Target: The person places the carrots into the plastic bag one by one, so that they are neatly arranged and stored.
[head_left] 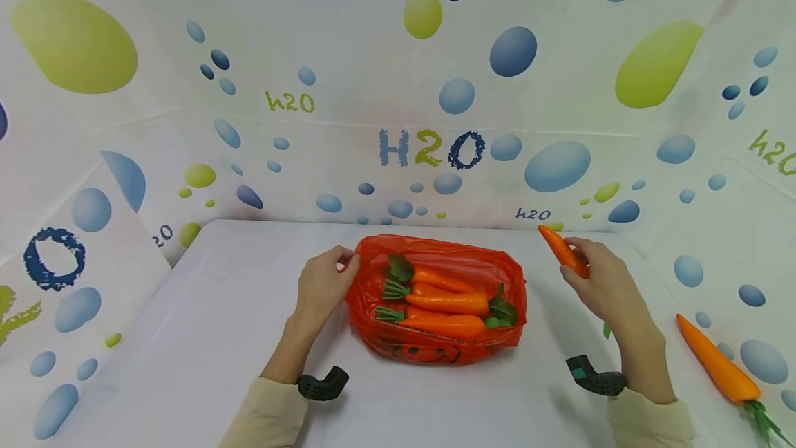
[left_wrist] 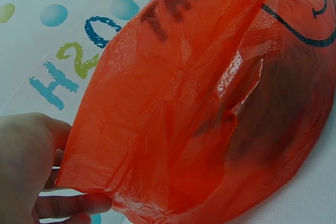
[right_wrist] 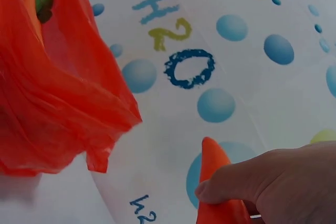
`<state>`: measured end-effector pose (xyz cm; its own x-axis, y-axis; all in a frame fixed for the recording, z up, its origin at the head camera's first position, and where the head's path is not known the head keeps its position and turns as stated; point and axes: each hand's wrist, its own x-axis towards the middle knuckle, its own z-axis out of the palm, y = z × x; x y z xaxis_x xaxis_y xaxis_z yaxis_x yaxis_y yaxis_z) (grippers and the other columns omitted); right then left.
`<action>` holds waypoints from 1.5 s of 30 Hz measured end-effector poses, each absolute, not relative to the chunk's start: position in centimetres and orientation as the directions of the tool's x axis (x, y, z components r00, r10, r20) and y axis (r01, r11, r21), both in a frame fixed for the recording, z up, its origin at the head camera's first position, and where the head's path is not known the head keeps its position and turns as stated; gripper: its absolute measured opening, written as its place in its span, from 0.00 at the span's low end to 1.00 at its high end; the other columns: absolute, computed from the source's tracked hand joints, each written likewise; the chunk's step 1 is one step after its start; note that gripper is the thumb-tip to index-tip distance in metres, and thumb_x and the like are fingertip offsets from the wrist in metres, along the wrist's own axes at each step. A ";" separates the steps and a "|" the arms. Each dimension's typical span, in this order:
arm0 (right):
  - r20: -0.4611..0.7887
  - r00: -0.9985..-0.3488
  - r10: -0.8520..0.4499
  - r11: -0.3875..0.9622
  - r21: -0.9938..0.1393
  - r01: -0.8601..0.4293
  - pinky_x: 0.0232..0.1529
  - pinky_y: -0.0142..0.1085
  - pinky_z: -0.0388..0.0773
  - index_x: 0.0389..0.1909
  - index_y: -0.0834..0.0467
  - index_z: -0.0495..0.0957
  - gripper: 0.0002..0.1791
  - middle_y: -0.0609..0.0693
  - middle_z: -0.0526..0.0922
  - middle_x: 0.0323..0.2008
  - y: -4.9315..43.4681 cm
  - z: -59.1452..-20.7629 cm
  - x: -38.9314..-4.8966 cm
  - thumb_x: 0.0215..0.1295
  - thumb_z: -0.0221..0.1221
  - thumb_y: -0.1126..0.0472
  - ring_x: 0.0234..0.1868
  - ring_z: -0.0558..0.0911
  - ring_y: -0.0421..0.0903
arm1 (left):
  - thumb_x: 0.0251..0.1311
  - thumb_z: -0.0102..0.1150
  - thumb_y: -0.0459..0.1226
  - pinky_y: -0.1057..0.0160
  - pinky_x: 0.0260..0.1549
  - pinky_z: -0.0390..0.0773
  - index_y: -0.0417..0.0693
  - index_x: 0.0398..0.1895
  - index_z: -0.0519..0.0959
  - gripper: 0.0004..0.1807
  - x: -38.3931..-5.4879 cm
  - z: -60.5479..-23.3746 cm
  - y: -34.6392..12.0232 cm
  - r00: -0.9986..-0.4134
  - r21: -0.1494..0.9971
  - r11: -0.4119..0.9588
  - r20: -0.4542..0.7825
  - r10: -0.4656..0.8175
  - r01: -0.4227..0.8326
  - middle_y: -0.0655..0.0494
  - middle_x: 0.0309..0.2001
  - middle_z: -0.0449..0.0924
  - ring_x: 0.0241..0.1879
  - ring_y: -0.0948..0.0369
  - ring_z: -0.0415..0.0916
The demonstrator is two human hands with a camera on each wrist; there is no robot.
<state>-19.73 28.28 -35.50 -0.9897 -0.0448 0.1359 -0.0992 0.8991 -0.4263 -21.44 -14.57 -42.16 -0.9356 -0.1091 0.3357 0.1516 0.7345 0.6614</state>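
Observation:
A red plastic bag (head_left: 435, 358) with a printed smiling face lies open on the table, several carrots (head_left: 448, 303) with green tops inside it. My left hand (head_left: 325, 281) pinches the bag's left rim; in the left wrist view the fingers (left_wrist: 73, 203) are at the edge of the plastic. To the right of the bag, my right hand (head_left: 600, 275) grips a single carrot (head_left: 562, 251), its pointed tip facing up and left. The right wrist view shows the thumb along that carrot (right_wrist: 212, 163), apart from the bag (right_wrist: 63, 103).
Another carrot (head_left: 718, 358) with a green top lies at the far right, beyond the right forearm. The white table (head_left: 218, 310) meets a white backdrop (head_left: 361, 157) printed with blue and green spots. Each wrist wears a dark band (head_left: 323, 384).

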 end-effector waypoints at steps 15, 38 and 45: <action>0.267 -0.954 -0.139 0.893 -0.383 -0.237 0.50 0.59 0.81 0.67 0.64 0.68 0.29 0.65 0.76 0.55 24.5 -35.1 -19.3 0.66 0.61 0.64 0.50 0.76 0.61 | 0.67 0.55 0.45 0.65 0.24 0.77 0.45 0.42 0.85 0.15 -21.4 -42.0 -14.6 -0.944 0.663 0.735 0.314 -0.100 0.143 0.50 0.36 0.89 0.24 0.59 0.77; 0.446 -0.852 -0.275 0.867 -0.268 -0.420 0.52 0.55 0.82 0.64 0.60 0.72 0.28 0.60 0.80 0.55 20.3 -36.1 -18.9 0.63 0.66 0.64 0.55 0.79 0.58 | 0.67 0.56 0.45 0.66 0.22 0.75 0.45 0.42 0.85 0.14 -21.3 -42.1 -14.6 -0.944 0.668 0.730 0.315 -0.102 0.145 0.50 0.35 0.88 0.23 0.59 0.75; 0.456 -0.834 -0.310 0.845 -0.270 -0.462 0.53 0.52 0.82 0.64 0.58 0.74 0.28 0.58 0.78 0.55 19.7 -36.2 -18.9 0.62 0.67 0.65 0.55 0.78 0.56 | 0.66 0.56 0.44 0.66 0.22 0.76 0.45 0.41 0.85 0.14 -21.3 -42.1 -14.6 -0.937 0.660 0.734 0.336 -0.096 0.161 0.50 0.35 0.89 0.23 0.59 0.76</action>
<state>-18.87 19.66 -36.17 -0.8344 -0.3101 0.4557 -0.4615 0.8450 -0.2700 -21.31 -14.57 -42.06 -0.9371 -0.0961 0.3357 0.1611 0.7339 0.6598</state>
